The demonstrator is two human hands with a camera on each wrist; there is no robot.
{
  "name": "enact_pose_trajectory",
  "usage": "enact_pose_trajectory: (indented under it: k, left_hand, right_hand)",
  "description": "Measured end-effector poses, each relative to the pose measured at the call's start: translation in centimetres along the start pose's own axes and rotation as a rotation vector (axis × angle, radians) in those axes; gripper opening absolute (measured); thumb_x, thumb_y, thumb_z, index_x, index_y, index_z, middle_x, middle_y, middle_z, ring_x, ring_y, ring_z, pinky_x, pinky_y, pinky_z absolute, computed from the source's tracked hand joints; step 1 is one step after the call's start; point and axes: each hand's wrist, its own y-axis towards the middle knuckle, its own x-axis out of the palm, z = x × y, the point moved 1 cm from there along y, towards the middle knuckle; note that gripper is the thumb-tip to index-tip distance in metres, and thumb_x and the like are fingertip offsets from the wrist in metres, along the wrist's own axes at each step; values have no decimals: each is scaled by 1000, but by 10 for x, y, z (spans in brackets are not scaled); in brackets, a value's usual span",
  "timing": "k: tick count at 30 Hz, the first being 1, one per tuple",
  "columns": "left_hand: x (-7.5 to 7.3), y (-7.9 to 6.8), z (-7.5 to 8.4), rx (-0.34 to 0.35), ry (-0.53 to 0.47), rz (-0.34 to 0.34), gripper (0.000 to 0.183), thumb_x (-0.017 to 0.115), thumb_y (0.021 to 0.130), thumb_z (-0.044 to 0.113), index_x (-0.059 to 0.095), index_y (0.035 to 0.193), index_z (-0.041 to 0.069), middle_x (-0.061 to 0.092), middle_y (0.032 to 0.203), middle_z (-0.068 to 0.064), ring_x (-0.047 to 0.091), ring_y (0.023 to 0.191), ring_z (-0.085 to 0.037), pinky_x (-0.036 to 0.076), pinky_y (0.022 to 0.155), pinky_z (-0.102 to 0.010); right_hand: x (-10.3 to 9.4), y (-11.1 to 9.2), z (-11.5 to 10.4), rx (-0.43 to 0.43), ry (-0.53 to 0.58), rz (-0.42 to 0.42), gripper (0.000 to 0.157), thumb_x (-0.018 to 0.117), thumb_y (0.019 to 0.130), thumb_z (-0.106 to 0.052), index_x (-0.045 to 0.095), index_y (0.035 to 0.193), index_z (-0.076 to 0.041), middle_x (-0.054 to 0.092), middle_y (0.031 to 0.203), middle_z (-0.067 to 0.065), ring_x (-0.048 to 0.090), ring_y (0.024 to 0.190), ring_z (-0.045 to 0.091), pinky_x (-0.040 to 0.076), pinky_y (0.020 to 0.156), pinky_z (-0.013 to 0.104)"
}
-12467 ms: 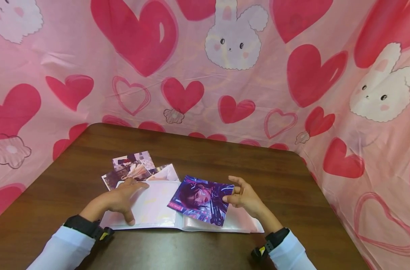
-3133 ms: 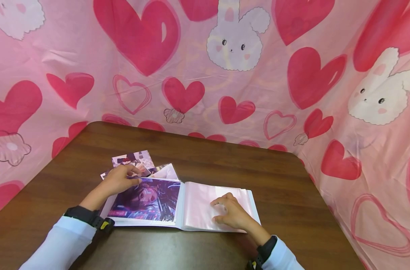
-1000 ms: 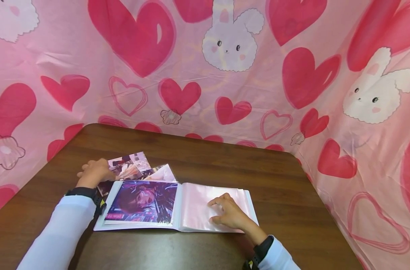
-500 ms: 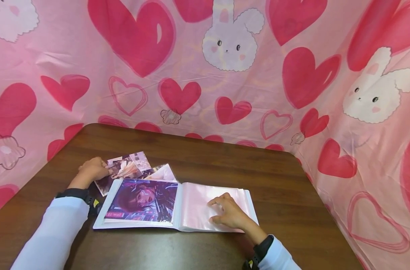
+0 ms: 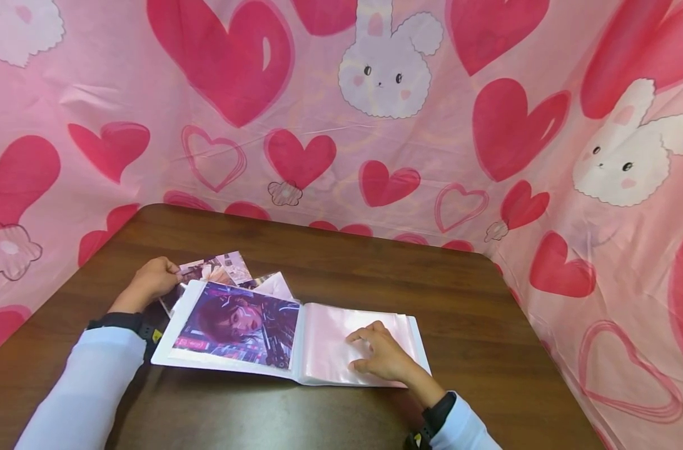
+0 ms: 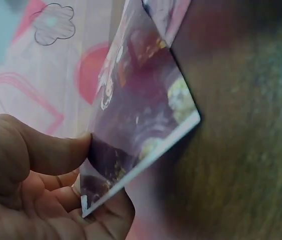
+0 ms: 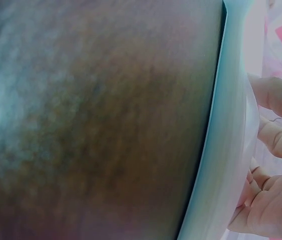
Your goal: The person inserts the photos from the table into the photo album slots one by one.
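Left of the pile, my left hand (image 5: pixel 152 278) pinches the corner of a photo print (image 6: pixel 135 100) between thumb and fingers. In the left wrist view this print is glossy, dark purple with yellowish spots and a white edge. An open white photo album (image 5: pixel 299 350) lies in front of me. Its left side is tilted up and bears a purple and blue portrait print (image 5: pixel 234 325). My right hand (image 5: pixel 383 353) rests on the pinkish plastic sleeve (image 5: pixel 327 337) of the right page, fingers loosely bent and holding nothing.
Several other prints (image 5: pixel 234 265) lie overlapping behind the album's left side, which partly covers them. The brown wooden table (image 5: pixel 375 269) ends at a pink cloth backdrop (image 5: pixel 319 75) with hearts and rabbits.
Earlier my right hand held the purple portrait; now it lies in the left page. My left hand has moved to the pile and taken a print. The album's left side has risen.
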Motion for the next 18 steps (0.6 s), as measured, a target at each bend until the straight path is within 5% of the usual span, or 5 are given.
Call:
enact_pose_trajectory:
  k: [6, 18]
  left_hand:
    - [-3, -3, 3, -42, -69, 37, 26, 55, 87, 8, 49, 99, -14, 50, 95, -33, 45, 86, -45, 43, 70, -54]
    - [-15, -3, 14, -34, -171, 368, 29, 52, 93, 14, 50, 109, -10, 52, 102, -34, 44, 97, -49, 36, 74, -55]
  right_hand:
    - [1, 0, 1, 0, -9, 2, 40, 80, 70, -14, 65, 107, -10, 44, 94, 4, 43, 80, 20, 39, 65, 29]
    - [0, 0, 1, 1, 0, 3, 41, 81, 70, -16, 65, 108, -10, 43, 94, 4, 42, 80, 20, 39, 65, 29]
